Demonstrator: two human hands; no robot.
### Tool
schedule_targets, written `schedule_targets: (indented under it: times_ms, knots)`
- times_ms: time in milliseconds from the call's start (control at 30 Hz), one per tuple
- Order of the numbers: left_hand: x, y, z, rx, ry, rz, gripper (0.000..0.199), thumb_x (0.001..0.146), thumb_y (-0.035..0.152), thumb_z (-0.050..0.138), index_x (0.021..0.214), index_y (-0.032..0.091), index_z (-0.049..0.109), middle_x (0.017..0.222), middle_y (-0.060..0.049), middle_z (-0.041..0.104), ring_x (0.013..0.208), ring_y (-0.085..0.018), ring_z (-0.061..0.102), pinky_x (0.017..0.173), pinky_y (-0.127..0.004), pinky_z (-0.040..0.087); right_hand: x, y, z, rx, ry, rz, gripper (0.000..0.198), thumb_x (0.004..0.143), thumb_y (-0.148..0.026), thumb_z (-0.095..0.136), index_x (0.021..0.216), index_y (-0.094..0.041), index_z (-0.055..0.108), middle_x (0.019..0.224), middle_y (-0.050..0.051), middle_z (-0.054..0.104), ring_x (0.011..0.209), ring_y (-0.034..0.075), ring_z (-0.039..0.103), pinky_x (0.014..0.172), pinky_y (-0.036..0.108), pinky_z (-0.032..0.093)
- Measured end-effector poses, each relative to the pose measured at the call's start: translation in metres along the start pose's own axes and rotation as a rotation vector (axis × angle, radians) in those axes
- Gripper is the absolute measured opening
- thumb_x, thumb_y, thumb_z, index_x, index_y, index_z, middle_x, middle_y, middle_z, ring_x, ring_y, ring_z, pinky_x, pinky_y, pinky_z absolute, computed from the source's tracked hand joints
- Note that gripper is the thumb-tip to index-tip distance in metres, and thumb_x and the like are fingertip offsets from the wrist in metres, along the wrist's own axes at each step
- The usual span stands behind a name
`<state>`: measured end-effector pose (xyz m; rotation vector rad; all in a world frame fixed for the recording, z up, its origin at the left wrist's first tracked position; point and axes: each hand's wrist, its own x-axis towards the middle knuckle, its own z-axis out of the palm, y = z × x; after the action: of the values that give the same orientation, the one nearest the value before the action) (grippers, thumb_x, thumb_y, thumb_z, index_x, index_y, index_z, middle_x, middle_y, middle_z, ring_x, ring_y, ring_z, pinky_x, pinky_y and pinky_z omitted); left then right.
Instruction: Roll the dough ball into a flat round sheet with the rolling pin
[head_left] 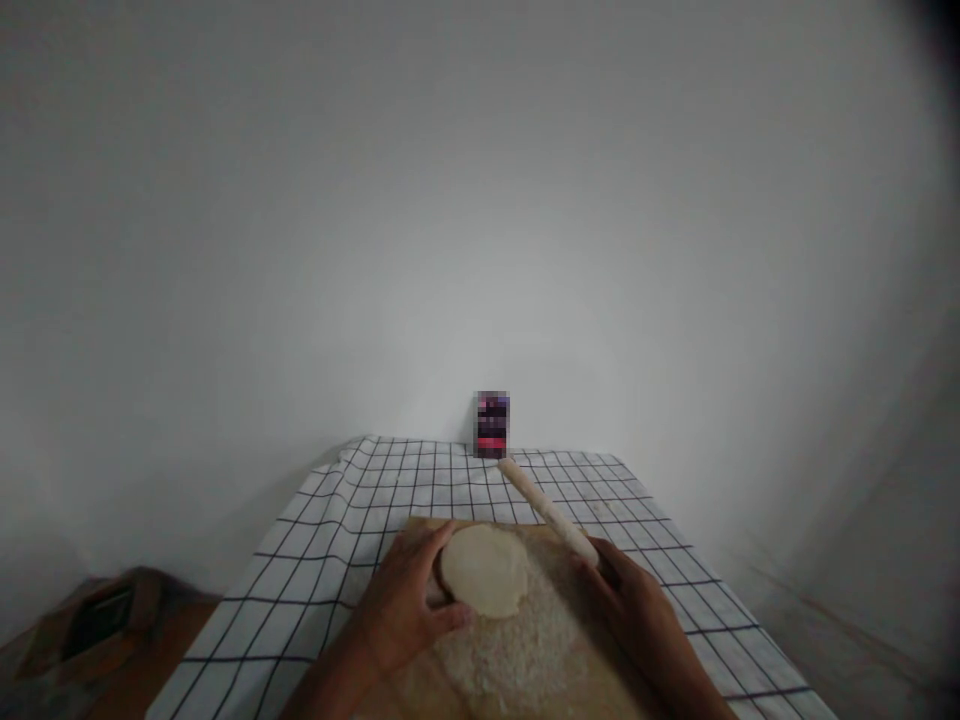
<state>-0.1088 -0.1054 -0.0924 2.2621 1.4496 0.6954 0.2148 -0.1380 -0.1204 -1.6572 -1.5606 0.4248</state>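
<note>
A flat, pale round of dough [486, 570] with a slightly uneven edge is at the middle of the floured wooden board [517, 670]. My left hand [416, 590] grips its left edge, fingers along the far side and thumb on the near side. In my right hand [626, 600] is a thin wooden rolling pin [551, 515], closed in at its near end. The pin slants away to the left, its far tip over the tablecloth and apart from the dough. Loose flour covers the board between my hands.
A white tablecloth with dark grid lines [420, 480] covers the table. A small dark upright object with a pink band [492, 425], blurred, leans at the white wall [480, 250]. At the lower left, beyond the table, sits a brown boxy object [97, 620].
</note>
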Motion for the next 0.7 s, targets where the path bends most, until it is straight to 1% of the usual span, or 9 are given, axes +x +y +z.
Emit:
schedule_targets:
  times_ms: [67,167,267,333,433,500,567,633,700]
  knots:
    - [0.004,0.011,0.003,-0.014,-0.017,-0.017,0.088,0.074,0.040,0.086,0.156,0.029,0.056,0.160,-0.008,0.059,0.152,-0.038,0.048,0.130,-0.055,0.034,-0.001,0.001,0.000,0.025,0.000,-0.006,0.060,0.095,-0.067,0.050,0.126,-0.022,0.075,0.107,0.013,0.083,0.093,0.033,0.078,0.078,0.040,0.059]
    - [0.005,0.021,0.003,-0.037,0.033,0.022,0.083,0.076,0.044,0.086,0.153,0.028,0.060,0.155,-0.008,0.064,0.146,-0.037,0.054,0.127,-0.052,0.042,0.000,-0.002,-0.002,-0.009,-0.004,-0.060,0.053,0.098,-0.060,0.050,0.125,-0.022,0.075,0.111,0.011,0.081,0.096,0.030,0.076,0.084,0.038,0.058]
    - [0.005,0.027,-0.008,-0.038,0.198,0.097,0.061,0.093,0.048,0.070,0.150,0.028,0.062,0.153,-0.008,0.065,0.143,-0.032,0.059,0.122,-0.047,0.049,0.003,-0.012,-0.009,-0.132,-0.093,-0.150,0.039,0.097,-0.049,0.054,0.119,-0.027,0.078,0.119,0.007,0.079,0.103,0.027,0.074,0.089,0.037,0.057]
    - [0.006,0.032,-0.015,0.041,0.286,0.145,0.048,0.103,0.045,0.054,0.148,0.030,0.064,0.155,-0.006,0.064,0.147,-0.029,0.055,0.126,-0.049,0.045,0.004,-0.025,-0.011,-0.223,-0.182,-0.226,0.033,0.097,-0.045,0.058,0.118,-0.030,0.079,0.124,0.006,0.077,0.108,0.027,0.073,0.094,0.038,0.057]
    - [0.012,0.037,-0.013,0.226,0.178,0.184,0.044,0.108,0.042,0.046,0.146,0.032,0.066,0.159,-0.004,0.061,0.154,-0.031,0.048,0.129,-0.060,0.037,0.002,-0.046,-0.006,-0.327,-0.251,-0.339,0.032,0.099,-0.041,0.060,0.123,-0.029,0.078,0.132,0.008,0.076,0.118,0.028,0.071,0.102,0.041,0.054]
    - [0.017,0.036,-0.004,0.317,0.080,0.172,0.045,0.108,0.041,0.046,0.148,0.032,0.065,0.160,-0.005,0.059,0.155,-0.035,0.046,0.128,-0.065,0.036,0.001,-0.055,0.002,-0.378,-0.244,-0.387,0.032,0.101,-0.041,0.060,0.125,-0.029,0.078,0.136,0.008,0.075,0.124,0.030,0.068,0.107,0.044,0.052]
    - [0.027,0.033,0.006,0.361,0.046,0.165,0.047,0.109,0.039,0.044,0.151,0.029,0.063,0.162,-0.006,0.056,0.156,-0.036,0.045,0.127,-0.065,0.037,0.004,-0.059,0.009,-0.414,-0.197,-0.422,0.036,0.105,-0.043,0.055,0.130,-0.029,0.075,0.143,0.009,0.072,0.132,0.031,0.065,0.112,0.047,0.050]
    - [0.041,0.029,0.012,0.380,0.037,0.177,0.047,0.110,0.039,0.042,0.151,0.028,0.063,0.161,-0.006,0.057,0.155,-0.036,0.045,0.128,-0.064,0.037,0.013,-0.057,0.015,-0.443,-0.158,-0.422,0.041,0.110,-0.044,0.043,0.135,-0.028,0.072,0.145,0.010,0.071,0.134,0.030,0.064,0.113,0.048,0.049]
    - [0.060,0.025,0.013,0.396,0.021,0.184,0.045,0.110,0.038,0.043,0.147,0.026,0.067,0.156,-0.008,0.062,0.151,-0.036,0.051,0.127,-0.064,0.038,0.030,-0.054,0.018,-0.478,-0.175,-0.377,0.047,0.113,-0.041,0.033,0.128,-0.025,0.075,0.136,0.010,0.075,0.126,0.028,0.068,0.109,0.046,0.051]
